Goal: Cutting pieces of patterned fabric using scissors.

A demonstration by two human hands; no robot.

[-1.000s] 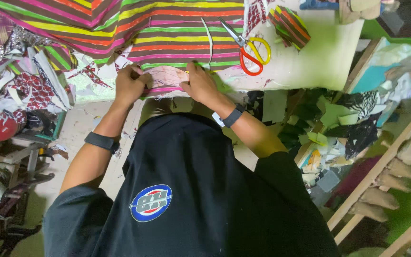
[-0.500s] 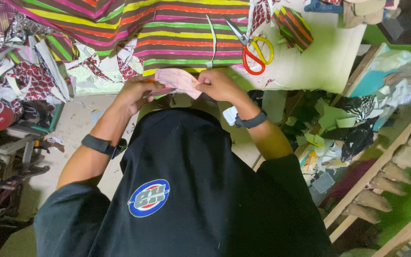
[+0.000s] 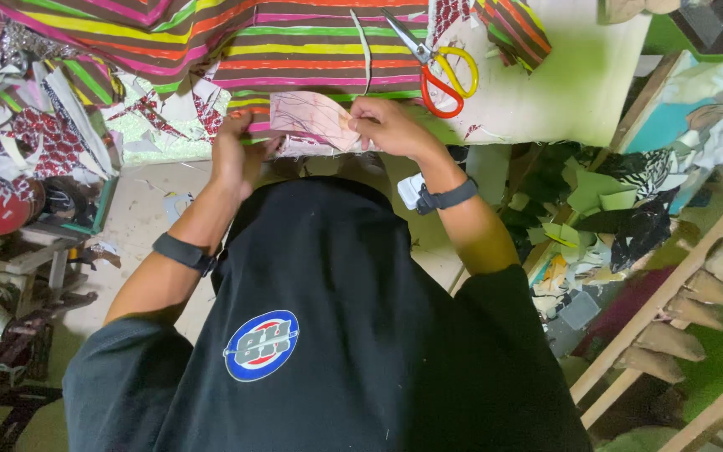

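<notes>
While the pale pink, thin, flat piece of fabric with fine dark line markings [image 3: 310, 117] sits at the near edge of the pale green worktable [image 3: 579, 75], the right hand [image 3: 388, 125] pinches its right edge between thumb and fingers, and the left hand [image 3: 238, 155] rests just beside its left edge, fingers curled; whether that hand actually grips the piece cannot be told. Beneath and beyond the piece lies a broad cloth striped in brown, pink, yellow, orange and green [image 3: 311, 42], soft and creased. On it rest scissors with one red and one yellow loop handle [image 3: 433, 67], blades pointing away. Red-and-white patterned scraps [image 3: 43, 138] pile up at the left end of the table. To the right, green and dark paper offcuts [image 3: 604, 201] litter the floor beside a slanted wooden rack [image 3: 671, 293].
</notes>
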